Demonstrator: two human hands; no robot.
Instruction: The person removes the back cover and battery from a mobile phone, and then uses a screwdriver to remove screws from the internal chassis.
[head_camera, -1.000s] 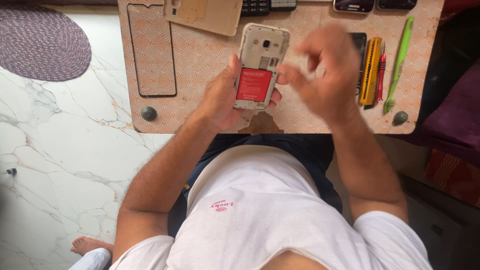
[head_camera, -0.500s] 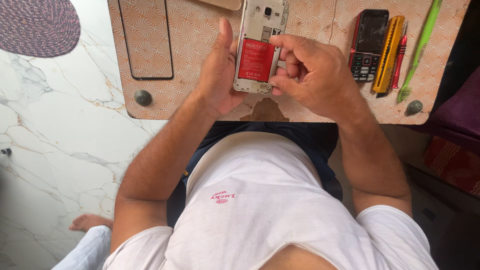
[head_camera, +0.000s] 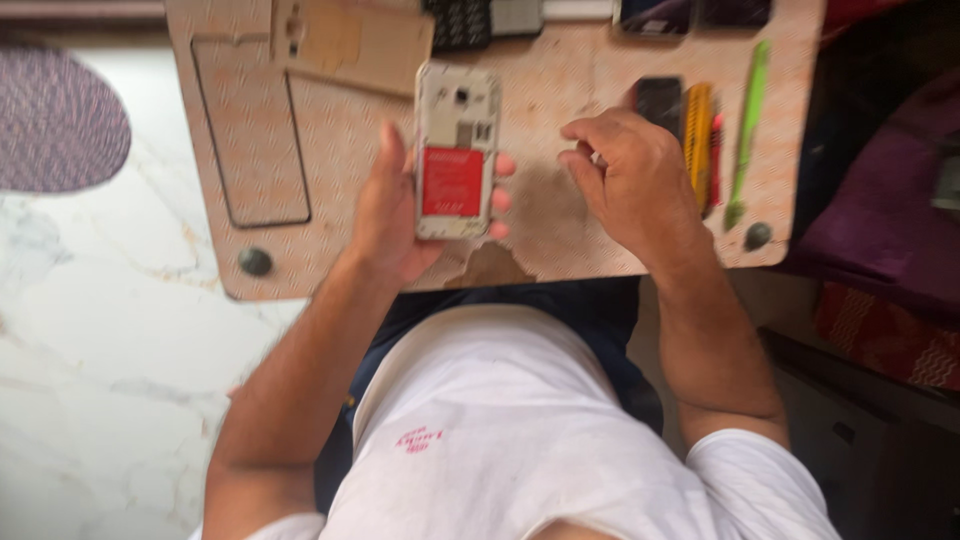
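Left hand (head_camera: 395, 225) grips a white phone (head_camera: 457, 150) with its rear cover off. The palm lies behind the phone's left edge, the thumb rises along that edge, and the fingertips (head_camera: 503, 165) wrap around the right edge. The phone is held upright, back side facing the camera, above the middle of the bench (head_camera: 560, 90). A red battery (head_camera: 452, 182) sits in the lower half of the open back; the camera lens and card slots show in the upper half.

Right hand (head_camera: 630, 180) is apart from the phone, to its right, over the bench surface. Its fingers are curled inward with thumb and forefinger close together; the blur does not allow telling whether anything small is pinched between them.

Just beyond the right hand, a small dark phone (head_camera: 658, 98) lies on the bench. Beside it lie a yellow tool (head_camera: 699, 130), a red tool (head_camera: 715, 150) and a green pry tool (head_camera: 748, 130), all roughly parallel. A black rectangular frame (head_camera: 250, 130) lies flat at the left of the bench, with a tan back cover (head_camera: 360, 45) near its upper right corner. A keypad phone (head_camera: 480, 18) rests at the far edge. A purple woven mat (head_camera: 55, 125) lies on the marble floor (head_camera: 110, 340) to the left of the bench.
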